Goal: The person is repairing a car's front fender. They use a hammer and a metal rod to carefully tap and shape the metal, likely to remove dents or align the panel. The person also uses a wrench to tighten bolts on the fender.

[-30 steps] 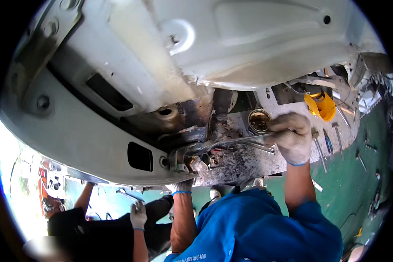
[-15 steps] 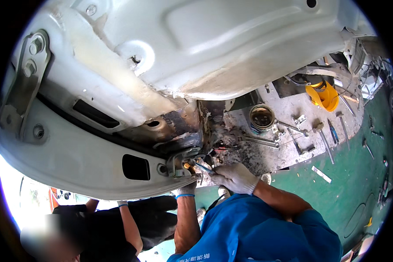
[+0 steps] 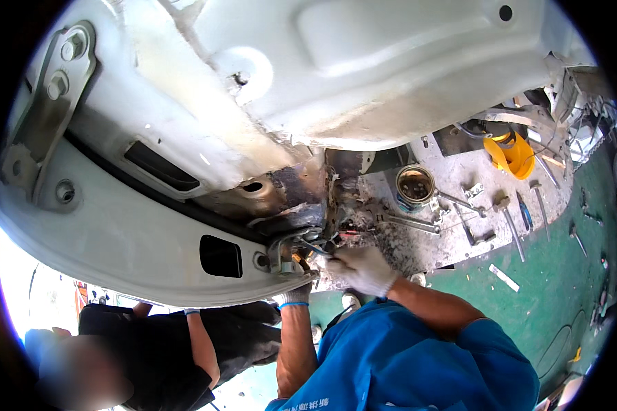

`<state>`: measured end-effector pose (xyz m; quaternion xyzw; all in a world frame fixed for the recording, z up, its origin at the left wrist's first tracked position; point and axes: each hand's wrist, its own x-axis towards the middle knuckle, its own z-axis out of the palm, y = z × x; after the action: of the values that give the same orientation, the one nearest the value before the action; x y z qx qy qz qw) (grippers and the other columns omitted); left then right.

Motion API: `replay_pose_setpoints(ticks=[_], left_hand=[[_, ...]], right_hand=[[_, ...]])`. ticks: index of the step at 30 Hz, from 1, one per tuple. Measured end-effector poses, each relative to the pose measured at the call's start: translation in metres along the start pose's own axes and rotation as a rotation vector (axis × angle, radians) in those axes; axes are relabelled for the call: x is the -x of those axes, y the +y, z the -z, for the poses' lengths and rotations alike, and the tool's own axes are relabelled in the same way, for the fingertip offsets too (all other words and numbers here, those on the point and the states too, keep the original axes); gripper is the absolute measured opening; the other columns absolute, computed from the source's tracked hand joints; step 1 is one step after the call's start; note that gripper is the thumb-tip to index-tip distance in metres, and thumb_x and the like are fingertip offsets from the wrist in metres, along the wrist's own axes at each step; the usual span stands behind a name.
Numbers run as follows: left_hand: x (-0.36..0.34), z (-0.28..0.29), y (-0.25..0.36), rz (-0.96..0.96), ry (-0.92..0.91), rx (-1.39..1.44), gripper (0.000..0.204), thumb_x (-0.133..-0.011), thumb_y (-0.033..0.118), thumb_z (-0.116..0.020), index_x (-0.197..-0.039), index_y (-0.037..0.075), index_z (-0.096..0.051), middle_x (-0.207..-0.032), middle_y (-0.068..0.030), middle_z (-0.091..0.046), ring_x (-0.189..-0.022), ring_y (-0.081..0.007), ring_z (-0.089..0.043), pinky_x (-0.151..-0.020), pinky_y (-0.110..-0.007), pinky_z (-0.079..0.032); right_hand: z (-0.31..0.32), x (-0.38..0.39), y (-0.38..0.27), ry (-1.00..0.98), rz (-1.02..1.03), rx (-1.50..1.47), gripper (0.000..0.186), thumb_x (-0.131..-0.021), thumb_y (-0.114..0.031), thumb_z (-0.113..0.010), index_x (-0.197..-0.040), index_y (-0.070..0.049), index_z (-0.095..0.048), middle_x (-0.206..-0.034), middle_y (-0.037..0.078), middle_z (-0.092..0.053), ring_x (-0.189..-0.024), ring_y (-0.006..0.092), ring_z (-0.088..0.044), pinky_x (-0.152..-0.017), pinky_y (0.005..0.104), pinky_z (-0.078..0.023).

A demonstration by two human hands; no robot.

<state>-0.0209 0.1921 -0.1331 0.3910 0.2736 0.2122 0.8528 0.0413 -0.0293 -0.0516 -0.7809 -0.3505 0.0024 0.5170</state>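
Observation:
My right hand, in a white knit glove, is closed on a slim metal tool. The tool's far end reaches into a bent metal bracket at the right end of the curved pale body panel. My left hand, gloved with a blue cuff, is directly below that end of the panel, its fingers hidden by the edge. Above the bracket is a rusty, dirty section of metal under a larger white body shell.
A scuffed board holds a round tin, a yellow container, hammers, wrenches and pliers. A co-worker in black is at lower left. Tools and a cable lie on the green floor.
My right hand came down and left from over the board to the bracket with a tool, then moved slightly up. The co-worker's gloved hand rose under the panel; the view shifted.

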Motion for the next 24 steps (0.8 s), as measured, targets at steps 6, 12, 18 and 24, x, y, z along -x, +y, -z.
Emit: replay_pose_setpoints(ticks=[6, 12, 18, 24], left_hand=[[0.007, -0.005, 0.011, 0.115, 0.099, 0.269, 0.066, -0.096, 0.056, -0.049, -0.147, 0.013, -0.05, -0.149, -0.0113, -0.054, -0.137, -0.0315, -0.05, -0.113, -0.049, -0.041], [0.011, -0.017, 0.02, 0.199, 0.052, 0.386, 0.069, -0.096, 0.063, -0.04, -0.148, 0.019, -0.053, -0.152, -0.0076, -0.053, -0.14, -0.0329, -0.049, -0.113, -0.056, -0.041], [-0.001, 0.003, 0.007, 0.066, -0.031, 0.458, 0.061, -0.099, 0.055, -0.042, -0.142, 0.014, -0.056, -0.143, -0.0117, -0.058, -0.134, -0.0277, -0.052, -0.114, -0.049, -0.04], [-0.018, 0.051, -0.024, -0.175, -0.042, -0.712, 0.066, -0.098, 0.048, -0.051, -0.149, 0.008, -0.043, -0.152, -0.013, -0.048, -0.14, -0.028, -0.045, -0.119, -0.043, -0.034]], right_hand=[[0.131, -0.049, -0.082, 0.158, 0.261, 0.188, 0.026, -0.09, -0.034, -0.076, -0.086, -0.009, -0.075, -0.081, 0.008, -0.074, -0.065, 0.0237, -0.071, -0.058, 0.0374, -0.057], [0.125, -0.112, -0.155, -0.082, 0.4, 0.441, 0.024, -0.091, -0.04, -0.069, -0.084, -0.017, -0.062, -0.065, 0.006, -0.061, -0.061, 0.0265, -0.066, -0.057, 0.0386, -0.054], [0.171, -0.08, -0.134, -0.186, 0.28, 0.187, 0.021, -0.088, -0.03, -0.076, -0.078, -0.013, -0.07, -0.069, 0.006, -0.068, -0.063, 0.0239, -0.07, -0.057, 0.0367, -0.055], [0.178, -0.005, -0.053, 0.444, -0.021, -0.792, 0.023, -0.083, -0.011, -0.08, -0.102, 0.001, -0.076, -0.09, 0.018, -0.077, -0.082, 0.0254, -0.077, -0.069, 0.0356, -0.062]])
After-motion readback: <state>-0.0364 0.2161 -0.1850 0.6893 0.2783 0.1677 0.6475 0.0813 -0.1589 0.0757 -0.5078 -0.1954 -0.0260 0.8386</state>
